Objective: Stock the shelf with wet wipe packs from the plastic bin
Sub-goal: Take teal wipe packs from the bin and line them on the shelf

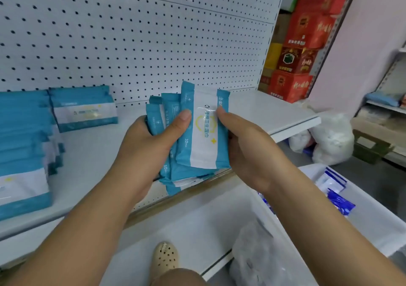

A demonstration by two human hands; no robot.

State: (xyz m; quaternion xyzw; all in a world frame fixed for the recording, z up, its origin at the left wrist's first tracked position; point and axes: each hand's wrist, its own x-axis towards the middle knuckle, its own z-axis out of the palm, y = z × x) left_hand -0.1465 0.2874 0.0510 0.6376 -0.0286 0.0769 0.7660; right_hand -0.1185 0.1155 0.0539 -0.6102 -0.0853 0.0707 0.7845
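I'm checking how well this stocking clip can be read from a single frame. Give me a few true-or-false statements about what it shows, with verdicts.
1. The left hand and the right hand both hold the bundle of teal packs. True.
2. No packs lie on the shelf. False: stacked packs lie toward the left of the shelf.
3. The shelf's back panel is perforated. True.
4. The boxes beyond the shelf's right end are green. False: the boxes are mostly red.
5. The plastic bin holds blue-and-white packets. True.
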